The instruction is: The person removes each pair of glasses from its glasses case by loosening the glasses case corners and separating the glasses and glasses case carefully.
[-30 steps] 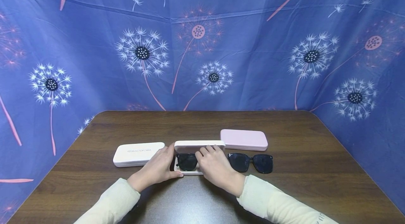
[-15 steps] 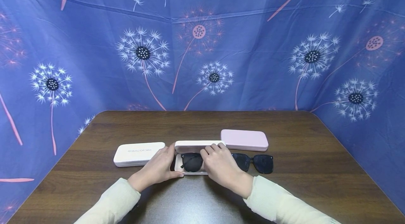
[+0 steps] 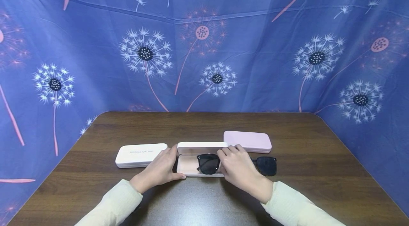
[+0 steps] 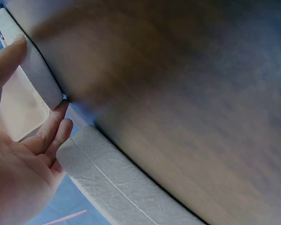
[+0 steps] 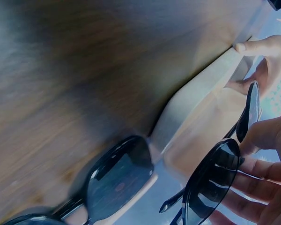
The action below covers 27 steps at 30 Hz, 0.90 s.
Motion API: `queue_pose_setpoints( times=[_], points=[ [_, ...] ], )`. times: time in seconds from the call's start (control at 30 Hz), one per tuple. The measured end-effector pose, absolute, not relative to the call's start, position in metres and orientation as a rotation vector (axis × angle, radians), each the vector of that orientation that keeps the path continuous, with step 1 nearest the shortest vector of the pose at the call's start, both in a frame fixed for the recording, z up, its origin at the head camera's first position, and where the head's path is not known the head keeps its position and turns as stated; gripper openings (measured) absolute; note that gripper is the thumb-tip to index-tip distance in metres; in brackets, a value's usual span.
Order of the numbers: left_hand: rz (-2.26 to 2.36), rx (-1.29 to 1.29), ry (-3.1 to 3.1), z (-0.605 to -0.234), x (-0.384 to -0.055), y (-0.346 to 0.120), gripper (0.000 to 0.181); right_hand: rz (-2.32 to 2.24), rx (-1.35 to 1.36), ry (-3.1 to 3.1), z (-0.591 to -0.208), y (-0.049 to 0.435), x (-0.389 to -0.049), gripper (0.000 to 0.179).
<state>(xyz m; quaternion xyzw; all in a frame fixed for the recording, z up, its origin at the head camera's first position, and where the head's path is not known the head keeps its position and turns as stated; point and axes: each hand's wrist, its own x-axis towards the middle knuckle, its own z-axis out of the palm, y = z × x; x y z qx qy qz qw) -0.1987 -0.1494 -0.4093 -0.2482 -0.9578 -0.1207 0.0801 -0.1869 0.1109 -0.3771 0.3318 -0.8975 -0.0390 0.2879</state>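
My left hand (image 3: 158, 169) grips the left end of an open white glasses case (image 3: 188, 173), thumb on its front wall and fingers behind. In the left wrist view the thumb presses the case wall (image 4: 37, 70). My right hand (image 3: 239, 167) pinches a pair of black sunglasses (image 3: 208, 164) over the right part of the case. The right wrist view has these sunglasses (image 5: 213, 176) between thumb and fingers, above the pale lining. In the head view, one lens is hidden behind the hand. A second pair of sunglasses (image 3: 267, 166) lies to the right, partly covered by my right hand.
A closed white glasses case (image 3: 137, 156) with lettering lies left of my left hand. Behind my right hand is a closed pink glasses case (image 3: 247, 141). Everything rests on a brown wooden table (image 3: 179, 126), backed by a blue dandelion-print cloth (image 3: 255, 41).
My right hand has shifted rightward with the sunglasses, baring the left part of the case lining and covering more of the second pair. The left hand has stayed on the case.
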Motion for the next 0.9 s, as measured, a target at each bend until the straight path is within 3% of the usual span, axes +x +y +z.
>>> queue_pose_setpoints(
  times=[0.9],
  points=[
    [-0.393,-0.760,-2.861,-0.409,-0.198,-0.150,0.104,-0.097,0.799,-2.443,-0.385,0.171,-0.176,0.022]
  ],
)
